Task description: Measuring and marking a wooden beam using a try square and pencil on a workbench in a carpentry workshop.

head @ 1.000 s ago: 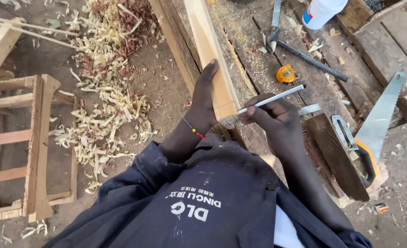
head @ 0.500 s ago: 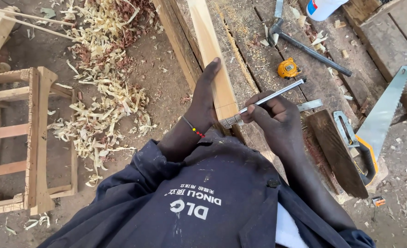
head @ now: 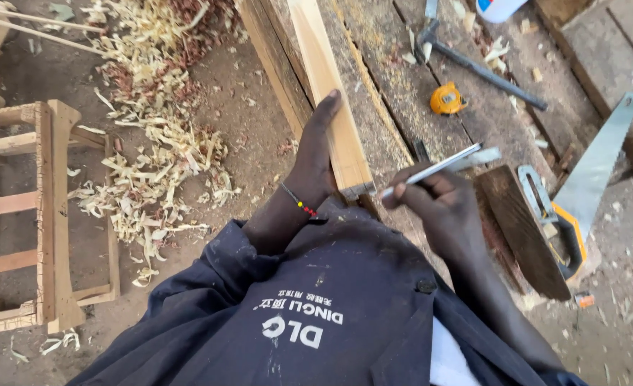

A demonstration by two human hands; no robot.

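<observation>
A rough plank surface [head: 395, 78] stands over a dirt floor strewn with wood shavings [head: 152, 164]. On it lies a pale wooden batten [head: 330, 107], stiff and light, best steadied by pressing flat near its cut end. The left hand [head: 315, 161] does so, fingers laid along the batten, its grip flat and spread. The right hand [head: 438, 207], just right of that end, pinches a slim metal rule [head: 438, 166]. Beyond that grip lie a yellow tape measure [head: 447, 99], hammer [head: 473, 61] and handsaw [head: 588, 179].
</observation>
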